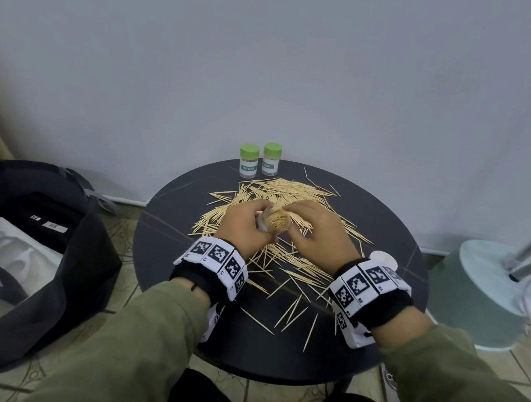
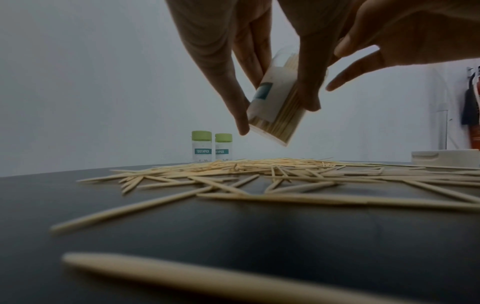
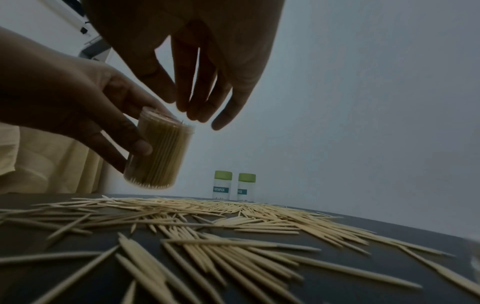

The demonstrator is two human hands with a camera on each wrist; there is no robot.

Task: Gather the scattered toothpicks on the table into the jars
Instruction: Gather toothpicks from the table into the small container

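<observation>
The round dark bench (image 1: 171, 224) carries a broad heap of scattered toothpicks (image 1: 294, 190) that spreads from its far middle toward the near edge, most lying flat at mixed angles. At the far rim stand two capped jars (image 1: 259, 163) with green lids, upright and just beside each other, well apart from the hands. Above the middle of the heap the left hand (image 1: 242, 223) grips an open jar (image 2: 275, 107) by its side, thumb and fingers curled round it, clear of the bench. That jar is tilted, its mouth leaning up and toward the right hand, and it looks close to full with toothpicks packed along its long axis. The right hand (image 3: 205, 67) hangs just over the mouth, fingers straight, loosely together and pointing down, holding nothing that I can make out. The loose toothpicks lie directly below and to the right of that hand, so it is the nearer one for the next pinch, and any bundle must be turned parallel to the jar's axis to slide in.
</observation>
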